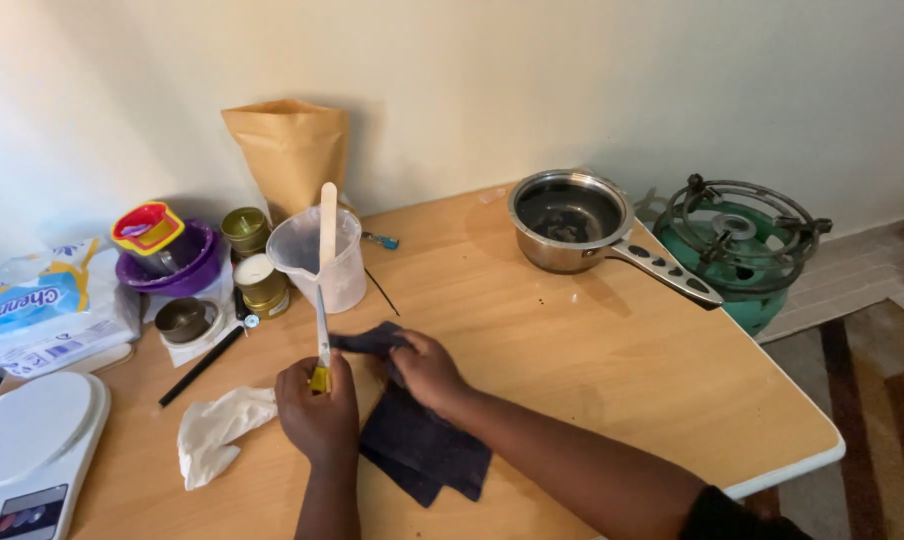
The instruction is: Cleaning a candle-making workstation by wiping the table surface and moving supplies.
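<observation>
My left hand (pixel 318 408) grips a slim tool with a yellow handle (pixel 322 335), held upright near the table's front. My right hand (pixel 427 370) pinches a dark navy cloth (pixel 422 445) that lies spread on the wooden table (pixel 592 360) and reaches up toward the tool's shaft. Just behind the tool stands a clear plastic measuring jug (pixel 317 255) with a flat wooden stick (pixel 328 215) standing in it.
A steel saucepan (pixel 572 220) sits at the back right, a green gas burner (pixel 742 245) beyond the table edge. On the left are small gold tins (pixel 260 280), a purple bowl (pixel 177 265), a brown paper pouch (pixel 290 150), a white tissue (pixel 217 430), a white kitchen scale (pixel 27 450) and a black stick (pixel 202 365).
</observation>
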